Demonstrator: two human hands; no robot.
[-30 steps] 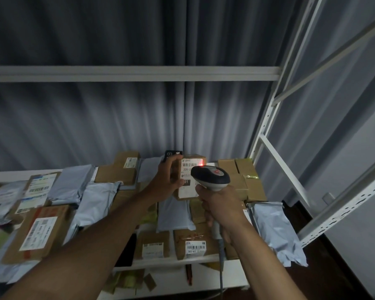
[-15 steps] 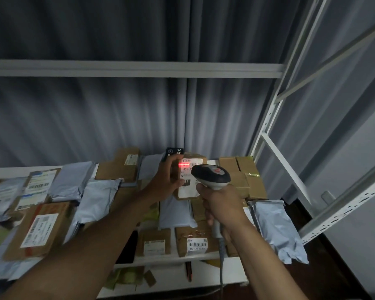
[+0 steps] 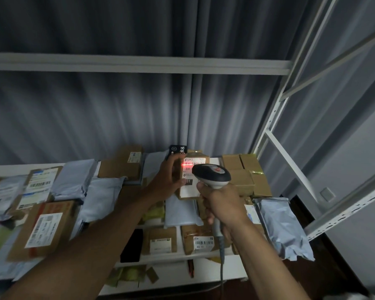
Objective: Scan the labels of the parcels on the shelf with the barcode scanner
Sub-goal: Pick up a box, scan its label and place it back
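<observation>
My left hand [image 3: 166,180] grips a small brown cardboard parcel [image 3: 187,192] by its left edge and holds it tilted up above the shelf, white label facing me. A red scan line glows across the barcode at the label's top. My right hand [image 3: 222,205] grips the handle of the grey and black barcode scanner [image 3: 211,175], whose head points at that label and hides its right part. The scanner's cable [image 3: 222,269] hangs down below my wrist.
The white shelf [image 3: 171,257] carries several cardboard boxes and grey poly mailers. A labelled box [image 3: 44,229] lies at the left, a grey mailer [image 3: 283,226] at the right edge. A black packet [image 3: 178,150] stands behind my left hand. White rack uprights [image 3: 275,118] rise on the right.
The red scan light has shifted from a spot near the scanner's head to a line across the barcode at the label's top. Both hands have stayed about where they were.
</observation>
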